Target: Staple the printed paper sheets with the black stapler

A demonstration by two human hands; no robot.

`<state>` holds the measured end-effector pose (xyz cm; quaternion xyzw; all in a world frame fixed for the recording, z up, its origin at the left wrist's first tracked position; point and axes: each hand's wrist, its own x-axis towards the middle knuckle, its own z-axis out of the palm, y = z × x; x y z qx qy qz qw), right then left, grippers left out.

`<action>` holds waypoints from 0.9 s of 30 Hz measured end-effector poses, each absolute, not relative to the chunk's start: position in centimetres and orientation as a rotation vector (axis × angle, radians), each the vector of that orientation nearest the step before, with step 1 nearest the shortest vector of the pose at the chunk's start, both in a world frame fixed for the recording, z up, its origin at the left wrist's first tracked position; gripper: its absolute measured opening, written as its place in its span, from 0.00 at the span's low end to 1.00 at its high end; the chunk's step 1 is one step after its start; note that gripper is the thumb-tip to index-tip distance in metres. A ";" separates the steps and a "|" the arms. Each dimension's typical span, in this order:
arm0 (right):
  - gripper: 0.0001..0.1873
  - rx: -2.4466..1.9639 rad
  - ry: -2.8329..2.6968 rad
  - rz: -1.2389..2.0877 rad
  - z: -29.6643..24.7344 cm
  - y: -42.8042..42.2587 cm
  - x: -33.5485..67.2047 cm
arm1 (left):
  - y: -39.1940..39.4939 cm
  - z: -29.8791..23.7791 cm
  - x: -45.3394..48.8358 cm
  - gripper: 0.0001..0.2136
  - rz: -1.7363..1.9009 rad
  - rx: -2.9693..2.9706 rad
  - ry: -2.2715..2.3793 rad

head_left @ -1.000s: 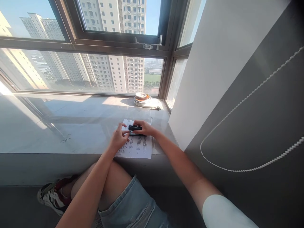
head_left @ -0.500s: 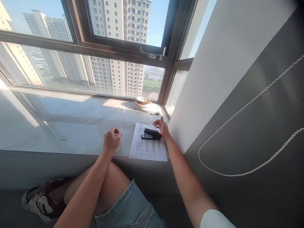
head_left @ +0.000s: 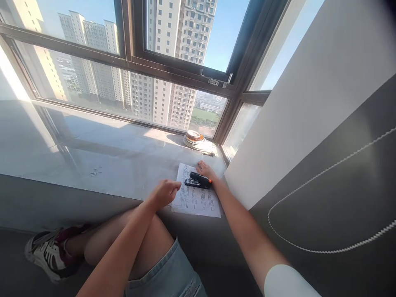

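Observation:
A printed sheet of paper (head_left: pixel 196 198) lies on the marble window sill (head_left: pixel 117 161) near its front edge. A black stapler (head_left: pixel 198 180) with an orange end rests on the paper's upper part. My right hand (head_left: pixel 204 169) lies flat just behind the stapler, fingers stretched, touching it or nearly so. My left hand (head_left: pixel 164 192) is loosely curled at the paper's left edge, with the fingertips at the sheet; nothing shows in it.
A stack of round discs (head_left: pixel 194 139) sits in the sill's far right corner by the window frame, with a small dark item (head_left: pixel 211 154) beside it. A white wall (head_left: pixel 291 107) rises right of the paper. My knee and a sneaker (head_left: pixel 49 251) are below the sill.
My left hand moved right from the bare sill to the paper's edge. My right hand lowered behind the stapler. The view tilted and shifted left.

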<state>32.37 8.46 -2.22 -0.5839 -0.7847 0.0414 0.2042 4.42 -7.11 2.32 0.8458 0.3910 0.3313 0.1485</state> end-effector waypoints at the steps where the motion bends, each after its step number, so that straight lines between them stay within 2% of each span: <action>1: 0.20 -1.636 -2.211 0.123 -2.2 8.8 31.5 | -7.7 2.3 4.6 0.09 0.905 2.483 1.110; 10: 0.26 -1.671 -2.337 0.245 -0.9 12.5 20.8 | -11.2 3.0 5.6 0.08 0.825 2.658 0.927; 18: 0.28 -1.561 -2.402 0.240 -0.6 14.5 9.4 | -11.3 3.6 4.7 0.09 0.523 2.653 0.826; 27: 0.30 -1.517 -2.444 0.258 -0.7 15.1 7.0 | -10.9 2.9 3.9 0.09 0.623 2.584 0.802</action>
